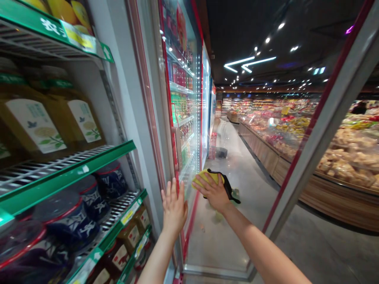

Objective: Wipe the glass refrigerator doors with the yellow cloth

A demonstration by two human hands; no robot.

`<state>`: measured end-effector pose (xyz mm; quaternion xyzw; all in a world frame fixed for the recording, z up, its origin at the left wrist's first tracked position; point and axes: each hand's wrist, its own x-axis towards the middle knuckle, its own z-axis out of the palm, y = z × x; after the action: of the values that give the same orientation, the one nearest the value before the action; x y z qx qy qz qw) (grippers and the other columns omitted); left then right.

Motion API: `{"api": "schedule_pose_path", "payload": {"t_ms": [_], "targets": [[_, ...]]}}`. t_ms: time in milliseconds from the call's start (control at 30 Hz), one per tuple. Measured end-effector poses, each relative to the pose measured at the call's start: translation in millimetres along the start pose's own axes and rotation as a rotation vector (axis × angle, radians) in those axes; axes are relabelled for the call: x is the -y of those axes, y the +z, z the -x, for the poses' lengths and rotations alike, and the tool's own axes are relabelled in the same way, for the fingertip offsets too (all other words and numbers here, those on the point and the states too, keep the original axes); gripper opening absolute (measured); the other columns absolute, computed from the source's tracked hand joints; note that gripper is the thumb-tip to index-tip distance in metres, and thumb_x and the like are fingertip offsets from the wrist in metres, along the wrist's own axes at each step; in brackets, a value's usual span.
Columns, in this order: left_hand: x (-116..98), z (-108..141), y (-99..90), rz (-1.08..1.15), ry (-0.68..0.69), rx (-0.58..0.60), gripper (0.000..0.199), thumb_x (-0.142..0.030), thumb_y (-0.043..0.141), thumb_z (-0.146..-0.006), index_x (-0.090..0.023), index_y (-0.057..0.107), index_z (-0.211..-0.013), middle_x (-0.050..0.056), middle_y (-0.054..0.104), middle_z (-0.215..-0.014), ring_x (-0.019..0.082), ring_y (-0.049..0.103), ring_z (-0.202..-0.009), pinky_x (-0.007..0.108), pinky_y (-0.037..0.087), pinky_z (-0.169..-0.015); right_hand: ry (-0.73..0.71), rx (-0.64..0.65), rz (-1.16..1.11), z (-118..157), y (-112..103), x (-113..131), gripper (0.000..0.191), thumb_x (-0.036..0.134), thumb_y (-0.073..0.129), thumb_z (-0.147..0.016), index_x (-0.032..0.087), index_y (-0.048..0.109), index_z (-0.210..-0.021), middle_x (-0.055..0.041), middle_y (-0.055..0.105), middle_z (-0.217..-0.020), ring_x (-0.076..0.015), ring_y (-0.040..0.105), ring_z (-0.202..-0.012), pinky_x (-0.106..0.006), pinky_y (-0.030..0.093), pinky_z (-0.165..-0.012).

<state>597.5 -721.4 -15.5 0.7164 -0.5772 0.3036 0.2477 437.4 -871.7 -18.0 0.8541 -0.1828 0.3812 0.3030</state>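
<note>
A glass door [225,240] with a grey and red frame stands open before me, and the aisle shows through its pane. My right hand [214,190] presses a yellow cloth [204,179] with a black edge flat against the glass, its fingers spread over the cloth. Left of it, my left hand [174,205] lies with fingers stretched on the door's hinge-side edge, holding nothing. A faint reflection of the cloth shows in the pane.
On the left are cooler shelves [89,161] with green edges, holding large bottles [38,122] and blue-labelled jugs [69,217]. Further drink coolers [183,83] line the aisle. Wood-sided produce bins [334,197] stand at the right, beyond the slanted door frame.
</note>
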Motion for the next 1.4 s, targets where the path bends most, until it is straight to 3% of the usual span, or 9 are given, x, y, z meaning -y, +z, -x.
{"api": "schedule_pose_path", "payload": {"t_ms": [133, 333, 467, 600, 700, 833, 1100, 1333, 1400], "targets": [[10, 7, -7.2, -0.013, -0.015, 0.025, 0.084, -0.016, 0.053, -0.092, -0.023, 0.008, -0.162, 0.016, 0.012, -0.170, 0.032, 0.005, -0.157, 0.061, 0.018, -0.124, -0.089, 0.034, -0.029, 21, -4, -16, 0.059, 0.015, 0.050, -0.096, 0.040, 0.046, -0.149, 0.0116, 0.038, -0.161, -0.0153, -0.002, -0.158, -0.052, -0.013, -0.126], [23, 15, -10.9, -0.033, -0.034, 0.008, 0.086, -0.016, 0.053, -0.092, -0.024, 0.004, -0.162, 0.017, 0.011, -0.170, 0.034, 0.006, -0.157, 0.063, 0.020, -0.123, 0.257, 0.028, -0.038, -38, 5, 24, 0.065, 0.018, 0.050, -0.097, 0.043, 0.034, -0.154, 0.0043, 0.028, -0.167, -0.0300, -0.001, -0.158, -0.072, -0.014, -0.118], [31, 15, -13.4, -0.031, -0.016, 0.036, 0.089, -0.016, 0.055, -0.091, -0.024, 0.002, -0.162, 0.017, 0.007, -0.170, 0.035, 0.006, -0.157, 0.064, 0.021, -0.122, 0.032, 0.066, -0.119, -29, 16, 43, 0.061, 0.016, 0.047, -0.098, 0.038, 0.037, -0.154, 0.0032, 0.032, -0.165, -0.0235, 0.006, -0.158, -0.064, -0.007, -0.123], [44, 16, -18.6, -0.027, -0.013, 0.017, 0.087, -0.018, 0.052, -0.093, -0.024, 0.000, -0.162, 0.016, 0.009, -0.170, 0.034, 0.006, -0.157, 0.063, 0.021, -0.123, -0.136, 0.046, -0.146, -2, 7, 25, 0.058, 0.011, 0.044, -0.098, 0.034, 0.045, -0.151, 0.0043, 0.042, -0.160, -0.0139, 0.019, -0.155, -0.048, -0.005, -0.128], [52, 16, -22.4, -0.037, -0.038, -0.030, 0.085, -0.017, 0.050, -0.095, -0.025, -0.002, -0.162, 0.017, 0.012, -0.170, 0.034, 0.007, -0.157, 0.064, 0.022, -0.123, 0.093, -0.009, -0.092, -25, -2, 19, 0.063, 0.010, 0.047, -0.095, 0.038, 0.042, -0.152, 0.0038, 0.043, -0.160, -0.0200, 0.016, -0.157, -0.056, -0.009, -0.126], [59, 15, -26.5, -0.014, -0.028, -0.046, 0.085, -0.017, 0.050, -0.095, -0.025, -0.002, -0.162, 0.017, 0.011, -0.170, 0.035, 0.008, -0.157, 0.064, 0.022, -0.123, 0.359, -0.067, -0.037, -71, 0, 41, 0.071, 0.011, 0.050, -0.092, 0.040, 0.035, -0.155, -0.0011, 0.031, -0.166, -0.0313, 0.002, -0.158, -0.073, -0.011, -0.117], [74, 20, -20.7, 0.011, 0.002, -0.068, 0.082, -0.016, 0.050, -0.094, -0.023, 0.004, -0.162, 0.017, 0.014, -0.169, 0.034, 0.010, -0.157, 0.063, 0.022, -0.123, 0.015, -0.034, -0.030, -14, 5, 57, 0.053, 0.013, 0.047, -0.097, 0.035, 0.052, -0.145, 0.0041, 0.050, -0.155, -0.0141, 0.003, -0.158, -0.053, -0.012, -0.126], [80, 17, -16.4, -0.004, -0.015, -0.083, 0.084, -0.013, 0.054, -0.090, -0.022, 0.011, -0.162, 0.017, 0.014, -0.169, 0.035, 0.012, -0.157, 0.062, 0.023, -0.123, 0.231, -0.136, 0.000, -86, 11, 76, 0.049, 0.019, 0.040, -0.103, 0.032, 0.049, -0.149, 0.0013, 0.046, -0.158, -0.0196, -0.007, -0.158, -0.060, -0.020, -0.121], [81, 15, -18.9, -0.012, -0.025, -0.079, 0.084, -0.012, 0.053, -0.090, -0.023, 0.011, -0.162, 0.017, 0.012, -0.170, 0.034, 0.011, -0.157, 0.062, 0.023, -0.123, 0.228, -0.132, 0.006, -89, 18, 85, 0.050, 0.019, 0.039, -0.102, 0.030, 0.049, -0.149, -0.0001, 0.042, -0.161, -0.0209, -0.009, -0.158, -0.060, -0.022, -0.120]]}}
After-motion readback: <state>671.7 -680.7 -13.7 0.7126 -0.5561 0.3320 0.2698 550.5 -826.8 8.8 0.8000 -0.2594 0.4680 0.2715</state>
